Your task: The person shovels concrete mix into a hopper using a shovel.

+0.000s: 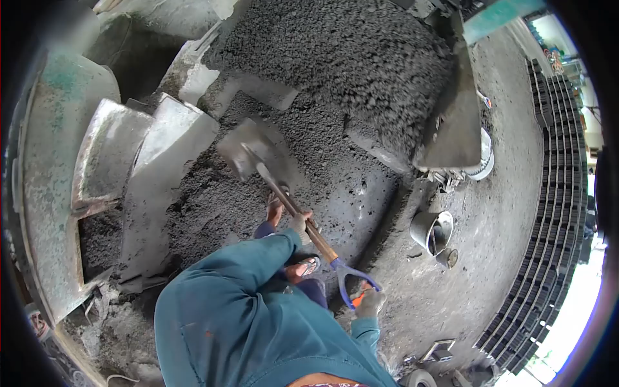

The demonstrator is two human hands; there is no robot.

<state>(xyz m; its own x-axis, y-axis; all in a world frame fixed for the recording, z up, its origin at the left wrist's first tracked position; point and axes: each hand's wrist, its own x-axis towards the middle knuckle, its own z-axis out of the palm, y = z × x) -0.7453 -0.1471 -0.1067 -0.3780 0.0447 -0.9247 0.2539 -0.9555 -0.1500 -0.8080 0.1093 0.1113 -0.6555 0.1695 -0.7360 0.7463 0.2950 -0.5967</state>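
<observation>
My left hand [299,224], in a pale glove, is closed round the wooden shaft of a shovel [323,246]. Further back, my gloved right hand [370,302] grips the shovel's blue D-shaped handle [348,284], where some orange shows. The shovel's blade [248,147], slightly blurred, is over the dark, crumbly mix [219,193] in front of my feet. Beyond it rises a large heap of the same grey mix [342,58]. My feet, in sandals, stand below the shaft, partly hidden by my arm.
Curved metal plates [113,151] stand on the left. A metal side wall [454,122] bounds the heap on the right. On the floor are a white bucket [422,233] with something inside, and another bucket [482,158]. Stacked dark blocks [554,193] line the far right.
</observation>
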